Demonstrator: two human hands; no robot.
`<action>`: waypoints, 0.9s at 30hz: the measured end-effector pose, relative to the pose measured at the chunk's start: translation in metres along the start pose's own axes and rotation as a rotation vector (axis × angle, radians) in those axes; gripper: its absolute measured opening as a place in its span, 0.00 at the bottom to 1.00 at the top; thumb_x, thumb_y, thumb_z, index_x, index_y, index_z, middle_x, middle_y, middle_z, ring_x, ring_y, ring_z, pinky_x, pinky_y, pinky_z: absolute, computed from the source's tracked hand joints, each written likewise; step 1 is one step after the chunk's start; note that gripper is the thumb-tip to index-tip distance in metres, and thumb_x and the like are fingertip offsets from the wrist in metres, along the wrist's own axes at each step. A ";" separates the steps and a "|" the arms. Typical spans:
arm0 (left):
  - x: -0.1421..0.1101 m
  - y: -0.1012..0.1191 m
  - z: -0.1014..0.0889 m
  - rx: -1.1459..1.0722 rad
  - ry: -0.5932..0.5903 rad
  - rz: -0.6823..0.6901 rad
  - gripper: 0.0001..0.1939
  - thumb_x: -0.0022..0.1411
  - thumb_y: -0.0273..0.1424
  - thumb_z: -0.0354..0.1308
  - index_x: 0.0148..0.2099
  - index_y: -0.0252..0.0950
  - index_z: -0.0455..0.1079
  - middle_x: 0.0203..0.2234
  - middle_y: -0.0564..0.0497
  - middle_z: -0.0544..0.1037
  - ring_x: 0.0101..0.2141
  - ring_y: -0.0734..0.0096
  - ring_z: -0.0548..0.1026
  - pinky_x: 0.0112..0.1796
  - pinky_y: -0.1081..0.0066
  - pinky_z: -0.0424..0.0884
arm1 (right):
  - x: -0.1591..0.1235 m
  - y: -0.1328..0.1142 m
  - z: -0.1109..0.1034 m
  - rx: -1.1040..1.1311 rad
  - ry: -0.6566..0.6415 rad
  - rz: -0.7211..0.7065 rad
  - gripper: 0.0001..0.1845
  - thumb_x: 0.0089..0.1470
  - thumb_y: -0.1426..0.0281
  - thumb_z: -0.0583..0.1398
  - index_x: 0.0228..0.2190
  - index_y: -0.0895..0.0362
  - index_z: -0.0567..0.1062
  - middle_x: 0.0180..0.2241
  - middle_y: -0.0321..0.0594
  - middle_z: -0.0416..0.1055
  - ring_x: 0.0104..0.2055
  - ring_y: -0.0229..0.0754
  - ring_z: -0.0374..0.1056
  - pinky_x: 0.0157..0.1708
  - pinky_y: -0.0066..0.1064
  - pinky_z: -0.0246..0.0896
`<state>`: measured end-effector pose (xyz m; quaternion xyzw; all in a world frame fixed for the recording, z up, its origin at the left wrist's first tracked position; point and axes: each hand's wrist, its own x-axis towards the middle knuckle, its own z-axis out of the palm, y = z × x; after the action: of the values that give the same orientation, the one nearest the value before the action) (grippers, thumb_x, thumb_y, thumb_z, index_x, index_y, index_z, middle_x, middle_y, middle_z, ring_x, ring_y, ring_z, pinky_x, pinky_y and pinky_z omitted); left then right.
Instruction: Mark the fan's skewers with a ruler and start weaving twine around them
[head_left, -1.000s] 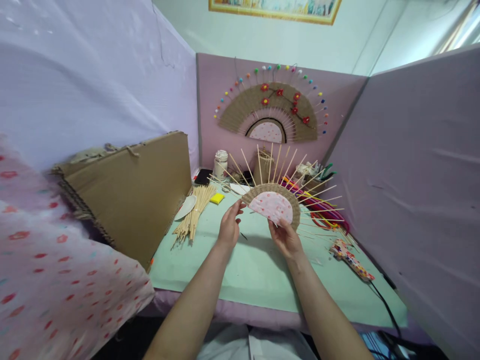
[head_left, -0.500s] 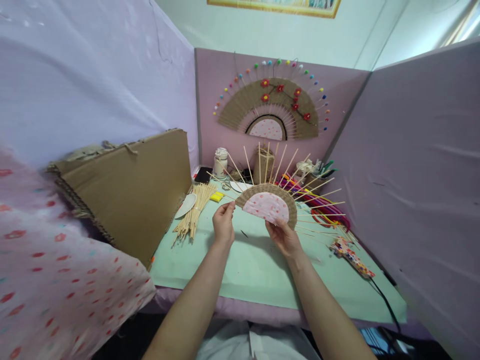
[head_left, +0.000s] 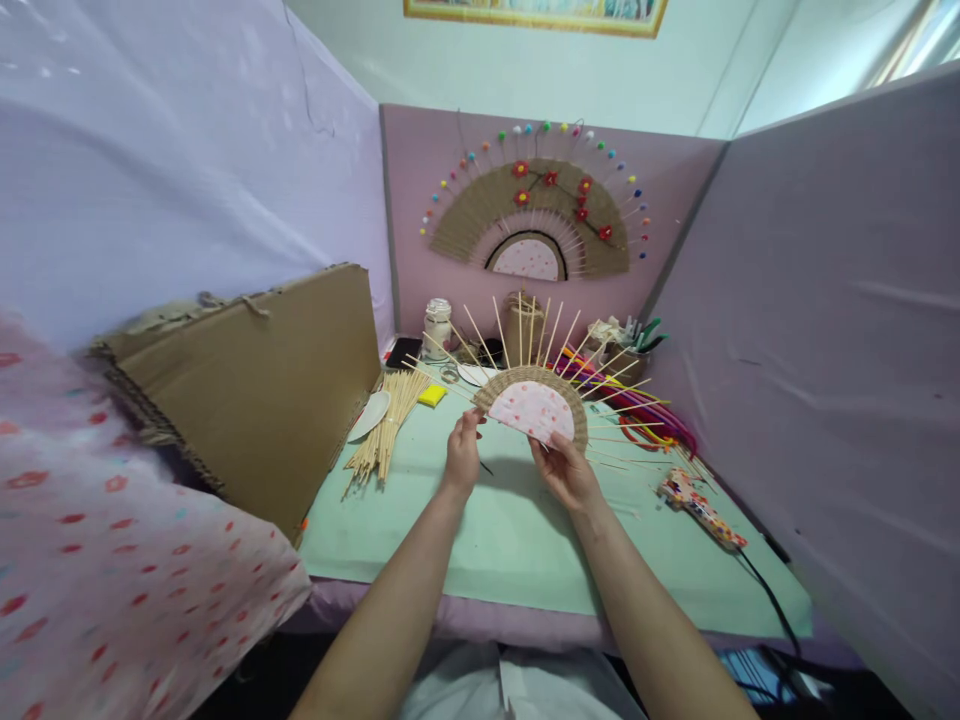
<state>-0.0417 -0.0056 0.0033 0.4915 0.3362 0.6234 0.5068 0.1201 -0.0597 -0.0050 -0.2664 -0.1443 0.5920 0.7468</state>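
A half-round fan with a woven tan band, a pink red-spotted cloth centre and thin pale wooden sticks radiating outward (head_left: 531, 408) is held up above the middle of the mint-green tabletop (head_left: 525, 560). The right hand (head_left: 568, 476) pinches its lower edge, thumb on the front of the cloth and fingers mostly behind. The left hand (head_left: 461, 455) has its fingers bent together at the band's left end (whether they actually squeeze it, I cannot tell). To the left lie a tied bundle of pale wooden sticks (head_left: 394, 425), a white oval piece (head_left: 370, 416) and a small bright-yellow square packet (head_left: 432, 395). To the right, a flower-patterned glue gun with a black cord (head_left: 701, 508) rests nearer than a heap of pink, yellow and orange fuzzy stems (head_left: 660, 423). On the far pink panel (head_left: 675, 180) hangs a larger tan fan with red flowers (head_left: 480, 205).
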 end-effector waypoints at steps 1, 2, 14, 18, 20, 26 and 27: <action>0.000 0.000 0.000 0.000 -0.019 -0.033 0.30 0.61 0.55 0.45 0.41 0.38 0.78 0.40 0.43 0.79 0.39 0.62 0.72 0.37 0.66 0.63 | 0.000 0.000 0.000 0.004 -0.005 -0.006 0.19 0.42 0.79 0.68 0.38 0.53 0.75 0.36 0.32 0.80 0.36 0.34 0.76 0.39 0.25 0.75; 0.000 0.000 -0.001 -0.008 -0.013 -0.058 0.31 0.62 0.56 0.43 0.41 0.38 0.78 0.39 0.42 0.80 0.39 0.63 0.72 0.37 0.66 0.63 | 0.000 0.000 0.000 0.006 -0.010 -0.011 0.20 0.41 0.79 0.68 0.38 0.53 0.75 0.37 0.32 0.80 0.36 0.34 0.76 0.39 0.25 0.75; 0.007 0.019 -0.002 -0.452 0.251 -0.111 0.15 0.43 0.36 0.69 0.32 0.36 0.70 0.28 0.56 0.72 0.27 0.82 0.66 0.31 0.76 0.60 | -0.003 0.004 0.002 -0.039 -0.033 0.000 0.19 0.38 0.78 0.70 0.35 0.55 0.75 0.34 0.34 0.80 0.34 0.36 0.76 0.36 0.26 0.76; 0.008 0.017 -0.002 -0.451 0.238 -0.138 0.15 0.41 0.34 0.70 0.31 0.35 0.70 0.26 0.56 0.72 0.25 0.83 0.64 0.29 0.75 0.58 | -0.003 0.004 0.002 -0.051 -0.023 -0.010 0.19 0.38 0.78 0.70 0.35 0.54 0.76 0.35 0.33 0.80 0.35 0.36 0.75 0.37 0.26 0.76; 0.009 0.016 -0.002 -0.443 0.225 -0.153 0.16 0.40 0.35 0.71 0.31 0.34 0.71 0.26 0.56 0.72 0.24 0.83 0.64 0.28 0.75 0.58 | -0.003 0.003 0.001 -0.057 -0.022 -0.018 0.18 0.38 0.77 0.70 0.35 0.54 0.75 0.34 0.32 0.79 0.35 0.36 0.75 0.38 0.27 0.76; 0.002 0.013 0.003 -0.404 0.124 -0.211 0.21 0.40 0.43 0.72 0.29 0.33 0.73 0.25 0.52 0.73 0.26 0.79 0.66 0.28 0.74 0.58 | -0.003 0.003 0.001 -0.075 -0.035 -0.032 0.19 0.39 0.76 0.70 0.36 0.53 0.76 0.36 0.32 0.79 0.37 0.36 0.75 0.40 0.27 0.75; 0.001 0.013 0.004 -0.389 0.081 -0.240 0.22 0.41 0.46 0.71 0.29 0.33 0.73 0.25 0.51 0.73 0.27 0.78 0.67 0.28 0.73 0.58 | -0.003 0.003 0.001 -0.076 -0.034 -0.038 0.19 0.39 0.76 0.70 0.36 0.53 0.76 0.37 0.32 0.79 0.37 0.36 0.75 0.40 0.27 0.75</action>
<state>-0.0416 -0.0088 0.0167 0.3157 0.2859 0.6309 0.6485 0.1163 -0.0618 -0.0052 -0.2816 -0.1845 0.5762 0.7447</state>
